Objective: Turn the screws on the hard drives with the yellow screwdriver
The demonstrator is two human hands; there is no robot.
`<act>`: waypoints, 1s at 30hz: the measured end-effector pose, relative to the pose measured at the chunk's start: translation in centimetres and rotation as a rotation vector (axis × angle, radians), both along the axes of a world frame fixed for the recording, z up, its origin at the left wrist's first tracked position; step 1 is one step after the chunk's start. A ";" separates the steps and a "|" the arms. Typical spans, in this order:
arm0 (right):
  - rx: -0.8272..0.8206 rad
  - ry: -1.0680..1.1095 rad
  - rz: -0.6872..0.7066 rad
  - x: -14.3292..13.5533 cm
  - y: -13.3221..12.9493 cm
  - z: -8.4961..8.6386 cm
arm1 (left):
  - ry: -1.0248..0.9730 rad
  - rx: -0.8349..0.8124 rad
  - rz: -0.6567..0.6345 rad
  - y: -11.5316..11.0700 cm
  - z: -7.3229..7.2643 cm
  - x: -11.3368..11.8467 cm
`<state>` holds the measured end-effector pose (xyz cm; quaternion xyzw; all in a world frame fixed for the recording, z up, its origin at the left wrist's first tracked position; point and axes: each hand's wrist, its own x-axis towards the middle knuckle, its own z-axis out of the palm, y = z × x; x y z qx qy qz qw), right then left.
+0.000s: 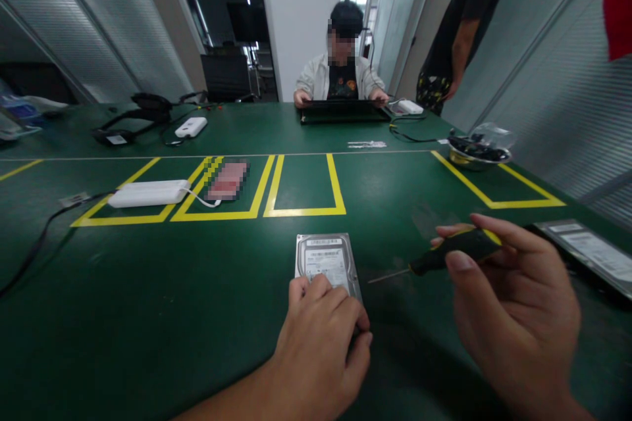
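Observation:
A silver hard drive (326,263) with a white printed label lies flat on the green table, its label side up. My left hand (326,335) rests over the drive's near end, fingers bent around its edges, so that end is hidden. In my right hand (513,302) is a screwdriver (451,251) with a black and yellow handle, gripped between thumb and fingers. Its thin shaft points left, with the tip just right of the drive and apart from it. Another hard drive (587,247) sits at the far right, on something dark.
Yellow tape marks (306,212) line the table. To the left lie a white power bank (148,193) with cables and a blurred pink rectangular thing (228,180). A metal bowl (478,154) stands back right. Across the table sits a person (340,72); another person (464,33) stands right.

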<state>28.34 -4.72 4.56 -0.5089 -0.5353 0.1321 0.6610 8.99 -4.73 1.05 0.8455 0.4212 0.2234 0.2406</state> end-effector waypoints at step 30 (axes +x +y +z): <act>-0.416 -1.185 0.086 1.7 3.9 -5.4 | -0.141 0.033 0.142 0.7 2.4 -1.7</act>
